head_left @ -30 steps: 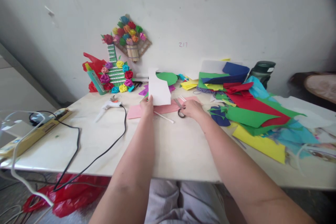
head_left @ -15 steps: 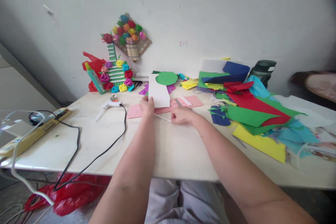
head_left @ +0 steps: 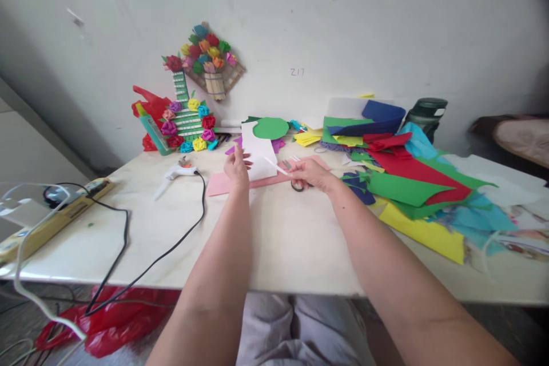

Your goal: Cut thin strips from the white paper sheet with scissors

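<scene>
Pinched between the fingers of my right hand (head_left: 312, 175) is a narrow white paper strip (head_left: 277, 166), tilted up to the left over the pink paper (head_left: 219, 184). Scissors (head_left: 297, 186) lie under that hand, with a dark handle loop and part of the blades showing. My left hand (head_left: 237, 168) is open, fingers apart, at the left edge of a white paper sheet (head_left: 259, 151); whether it touches the sheet I cannot tell. Behind the sheet rests a green paper disc (head_left: 272, 128). More white strips (head_left: 295, 158) lie on the pink paper, partly hidden by my right hand.
A white glue gun (head_left: 180, 170) with a black cord lies left, near a power strip (head_left: 55, 214). A glue bottle (head_left: 153, 130) leans beside a paper-flower guitar (head_left: 189, 120). Coloured sheets (head_left: 412, 189) are heaped right, before a dark bottle (head_left: 426, 117).
My left hand has let go of the white sheet and its fingers have spread. My right hand has lifted the white strip from the table, uncovering the scissors' handle.
</scene>
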`<action>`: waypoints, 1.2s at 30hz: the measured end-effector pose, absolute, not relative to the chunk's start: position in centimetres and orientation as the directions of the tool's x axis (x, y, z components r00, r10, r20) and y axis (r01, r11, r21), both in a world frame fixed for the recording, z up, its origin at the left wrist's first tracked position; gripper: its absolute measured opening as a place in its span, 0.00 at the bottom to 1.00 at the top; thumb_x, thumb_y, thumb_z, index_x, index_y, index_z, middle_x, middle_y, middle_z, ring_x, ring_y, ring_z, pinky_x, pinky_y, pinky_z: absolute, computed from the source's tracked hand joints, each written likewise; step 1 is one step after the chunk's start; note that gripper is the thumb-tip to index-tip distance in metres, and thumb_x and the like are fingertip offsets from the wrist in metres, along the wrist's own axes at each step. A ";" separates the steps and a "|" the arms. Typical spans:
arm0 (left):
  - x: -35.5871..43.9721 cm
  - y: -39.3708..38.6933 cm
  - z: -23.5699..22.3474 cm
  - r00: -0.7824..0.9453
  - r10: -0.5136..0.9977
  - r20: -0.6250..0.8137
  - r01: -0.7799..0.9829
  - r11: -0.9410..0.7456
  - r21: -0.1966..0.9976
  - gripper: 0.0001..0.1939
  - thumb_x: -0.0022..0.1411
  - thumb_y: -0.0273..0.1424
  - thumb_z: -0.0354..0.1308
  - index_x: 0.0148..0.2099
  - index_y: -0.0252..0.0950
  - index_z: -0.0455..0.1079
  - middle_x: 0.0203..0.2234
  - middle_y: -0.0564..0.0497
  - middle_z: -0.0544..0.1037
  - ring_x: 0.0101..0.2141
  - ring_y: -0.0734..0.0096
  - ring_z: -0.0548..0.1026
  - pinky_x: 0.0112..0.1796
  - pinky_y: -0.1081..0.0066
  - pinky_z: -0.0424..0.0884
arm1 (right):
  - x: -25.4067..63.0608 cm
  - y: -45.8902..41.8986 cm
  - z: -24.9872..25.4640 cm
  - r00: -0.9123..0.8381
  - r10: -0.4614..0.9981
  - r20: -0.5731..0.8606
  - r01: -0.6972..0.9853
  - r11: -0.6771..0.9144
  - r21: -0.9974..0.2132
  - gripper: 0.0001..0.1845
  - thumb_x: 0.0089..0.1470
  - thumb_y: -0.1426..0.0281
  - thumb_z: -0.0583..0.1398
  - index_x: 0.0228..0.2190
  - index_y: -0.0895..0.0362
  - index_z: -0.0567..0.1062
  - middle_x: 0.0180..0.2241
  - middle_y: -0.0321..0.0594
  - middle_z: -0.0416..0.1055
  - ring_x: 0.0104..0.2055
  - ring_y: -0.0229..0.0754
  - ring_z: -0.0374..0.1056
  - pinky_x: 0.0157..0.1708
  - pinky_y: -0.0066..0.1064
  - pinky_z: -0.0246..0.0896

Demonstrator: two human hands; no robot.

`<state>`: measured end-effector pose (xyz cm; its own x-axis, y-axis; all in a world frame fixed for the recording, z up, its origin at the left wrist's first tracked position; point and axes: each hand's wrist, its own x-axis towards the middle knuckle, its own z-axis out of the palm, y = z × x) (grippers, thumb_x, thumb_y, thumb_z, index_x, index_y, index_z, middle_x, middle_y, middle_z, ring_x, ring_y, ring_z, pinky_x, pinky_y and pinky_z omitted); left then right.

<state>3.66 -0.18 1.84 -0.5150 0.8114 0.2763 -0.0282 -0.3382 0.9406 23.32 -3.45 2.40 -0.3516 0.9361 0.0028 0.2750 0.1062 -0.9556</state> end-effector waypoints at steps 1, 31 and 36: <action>3.9 -0.4 1.8 -0.405 0.882 0.243 -0.112 -0.311 0.944 0.27 0.53 0.52 0.47 0.35 0.30 0.68 0.22 0.46 0.74 0.16 0.76 0.67 0.19 0.74 0.60 | 23.4 -3.3 2.2 -0.353 0.936 0.009 0.227 0.095 -0.969 0.06 0.43 0.71 0.60 0.24 0.61 0.69 0.15 0.34 0.67 0.13 0.29 0.57 0.10 0.21 0.48; 6.6 -0.9 0.6 0.072 0.970 0.231 -0.388 -0.186 0.903 0.17 0.47 0.40 0.62 0.30 0.32 0.64 0.17 0.53 0.72 0.15 0.80 0.67 0.19 0.78 0.62 | 20.5 -4.2 1.9 -0.273 0.961 -0.042 0.057 -0.028 -0.998 0.09 0.55 0.67 0.52 0.28 0.59 0.67 0.10 0.29 0.62 0.07 0.28 0.50 0.07 0.20 0.37; 7.0 -0.8 0.4 0.060 0.968 0.245 -0.457 -0.191 0.869 0.17 0.47 0.40 0.62 0.32 0.32 0.64 0.18 0.53 0.72 0.16 0.82 0.67 0.19 0.79 0.61 | 20.3 -3.9 1.5 -0.328 0.943 -0.049 -0.171 -0.111 -0.979 0.09 0.54 0.65 0.54 0.29 0.59 0.67 0.12 0.29 0.62 0.09 0.27 0.50 0.08 0.20 0.38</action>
